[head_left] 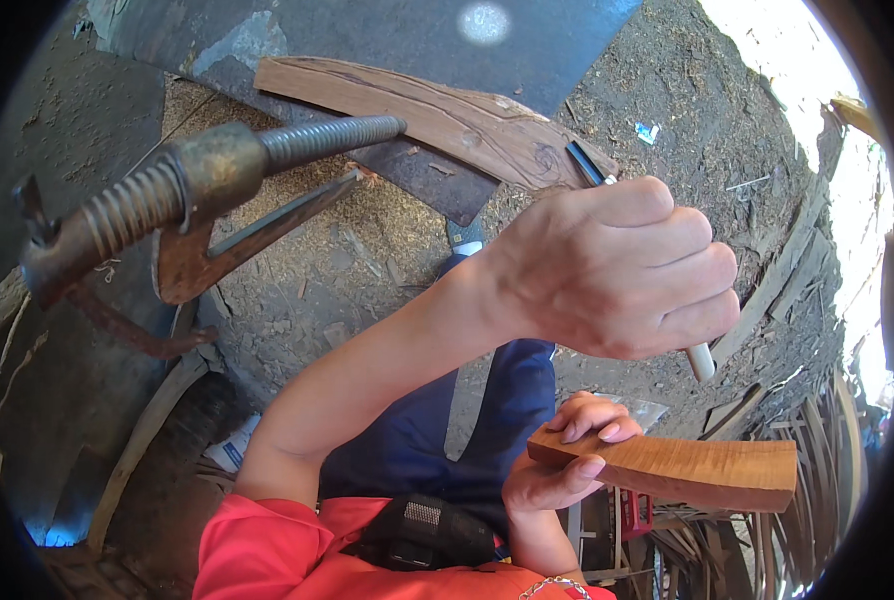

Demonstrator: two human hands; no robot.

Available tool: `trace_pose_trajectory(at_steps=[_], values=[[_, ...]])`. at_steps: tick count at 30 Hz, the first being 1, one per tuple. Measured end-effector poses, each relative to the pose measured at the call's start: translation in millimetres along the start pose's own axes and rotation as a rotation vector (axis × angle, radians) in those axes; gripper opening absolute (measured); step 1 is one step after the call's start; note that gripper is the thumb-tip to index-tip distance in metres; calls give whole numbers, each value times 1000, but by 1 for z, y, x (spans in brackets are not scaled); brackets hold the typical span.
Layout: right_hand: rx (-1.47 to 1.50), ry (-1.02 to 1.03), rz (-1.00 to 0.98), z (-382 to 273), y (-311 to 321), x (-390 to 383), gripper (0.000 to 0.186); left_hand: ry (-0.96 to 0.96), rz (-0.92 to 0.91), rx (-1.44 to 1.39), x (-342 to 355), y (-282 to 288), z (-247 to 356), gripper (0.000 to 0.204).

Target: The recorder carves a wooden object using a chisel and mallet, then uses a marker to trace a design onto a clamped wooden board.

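My left arm reaches across toward the right, and my left hand (617, 270) is a fist with its back showing. It grips a gouge (589, 162), whose dark, channelled blade sticks out beyond the knuckles; the pale handle end shows below the fist. Nearer to me, my right hand (567, 455) holds a short curved wooden block (707, 470) by its left end, thumb against the near side and fingers over the far side. Beyond the fist, a long curved board (407, 110) with flowing carved lines lies on a dark metal-like tabletop (357, 35). The gouge's blade overlaps its right end in view; contact cannot be told.
A big rusty screw clamp (217, 165) juts in from the left, its threaded rod pointing at the board. Wood shavings (367, 220) litter the dirt ground. Thin wood strips (817, 460) are heaped at the lower right, near a red plastic thing (635, 512).
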State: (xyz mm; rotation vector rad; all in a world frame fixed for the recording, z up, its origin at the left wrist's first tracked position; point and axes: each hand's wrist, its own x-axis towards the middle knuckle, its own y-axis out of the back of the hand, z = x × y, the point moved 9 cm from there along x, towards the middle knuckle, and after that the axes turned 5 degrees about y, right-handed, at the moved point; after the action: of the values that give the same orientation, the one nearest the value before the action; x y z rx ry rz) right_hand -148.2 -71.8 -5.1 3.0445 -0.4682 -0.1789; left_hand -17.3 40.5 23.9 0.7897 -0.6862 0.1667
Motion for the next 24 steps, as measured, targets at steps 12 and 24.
trace_pose_trajectory(at_steps=[12, 24], values=[[60, -90, -54, -5, -7, 4, 46, 62, 17, 1, 5, 1, -2, 13], [148, -150, -38, 11, 3, -5, 51, 104, 70, 43, 12, 2, -5, 16]])
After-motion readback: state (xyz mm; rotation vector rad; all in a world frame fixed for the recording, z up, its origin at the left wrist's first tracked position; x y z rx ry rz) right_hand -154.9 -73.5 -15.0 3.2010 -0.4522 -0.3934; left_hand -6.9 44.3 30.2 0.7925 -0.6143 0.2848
